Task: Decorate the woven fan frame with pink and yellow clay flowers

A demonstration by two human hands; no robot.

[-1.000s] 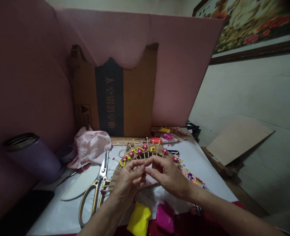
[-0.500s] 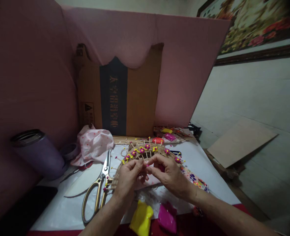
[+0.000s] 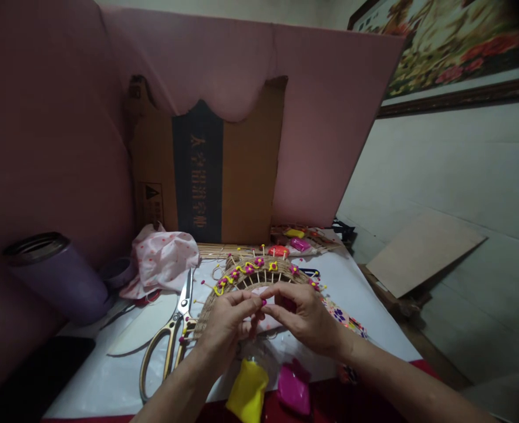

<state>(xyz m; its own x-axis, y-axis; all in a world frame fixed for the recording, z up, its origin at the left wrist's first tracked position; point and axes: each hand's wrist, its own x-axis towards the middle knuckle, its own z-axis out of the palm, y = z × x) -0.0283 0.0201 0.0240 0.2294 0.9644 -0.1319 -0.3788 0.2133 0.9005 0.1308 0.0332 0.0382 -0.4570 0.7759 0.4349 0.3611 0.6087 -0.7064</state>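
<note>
A tiny magenta bit of clay (image 3: 263, 302) sits between the fingertips of both hands. My left hand (image 3: 231, 314) is closed in a pinch at its left side. From the other side, my right hand (image 3: 306, 311) pinches it with thumb and forefinger. Behind them curves a twine-wrapped arch (image 3: 204, 308), crossed by small sticks with yellow and magenta tips. Magenta flowers with yellow centres (image 3: 273, 266) and a wavy yellow strand decorate it. My hands cover part of the arch's middle. Nearer me lie a yellow clay pack (image 3: 248, 390) and a magenta clay pack (image 3: 293, 389).
Gold-handled scissors (image 3: 171, 335) lie left of the arch. Farther left are a purple tumbler (image 3: 59, 282), a roll of tape (image 3: 117, 272) and a dotted cloth (image 3: 162, 258). Cardboard (image 3: 246, 176) stands behind, with more clay packs (image 3: 299, 244) at the back right.
The view has shifted slightly, moving the table's things a little to the left. Both hands stay together at the magenta clay, with the fingertips slightly rearranged and more of it showing.
</note>
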